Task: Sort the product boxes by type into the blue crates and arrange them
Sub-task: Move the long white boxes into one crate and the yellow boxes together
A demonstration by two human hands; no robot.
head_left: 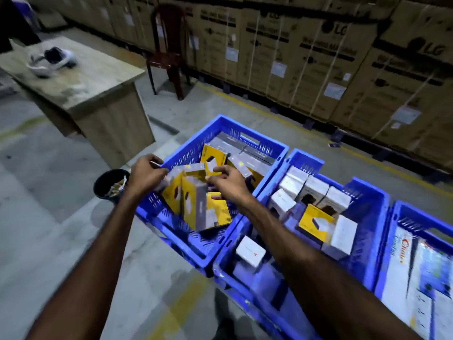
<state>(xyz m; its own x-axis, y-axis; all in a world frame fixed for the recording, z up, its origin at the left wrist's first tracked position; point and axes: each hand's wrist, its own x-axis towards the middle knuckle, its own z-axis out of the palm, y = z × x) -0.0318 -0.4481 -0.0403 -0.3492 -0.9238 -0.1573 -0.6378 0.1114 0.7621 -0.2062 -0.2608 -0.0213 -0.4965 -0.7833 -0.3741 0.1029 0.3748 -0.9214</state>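
Note:
Three blue crates stand side by side on the floor. The left crate (220,123) holds several yellow-and-grey boxes (193,204), some upright, some tilted. My left hand (147,174) grips the top of the leftmost yellow box at the crate's left rim. My right hand (228,180) pinches the top edge of a neighbouring yellow box. The middle crate (367,192) holds several white boxes (313,190) and one yellow box (316,222). The right crate (402,217) holds larger white printed boxes (426,278).
A black bucket (110,182) with scraps stands left of the left crate. A wooden desk (81,82) with a white-and-dark object on it is at the upper left, a dark red plastic chair (169,50) behind it. Stacked LG cartons (343,57) line the back.

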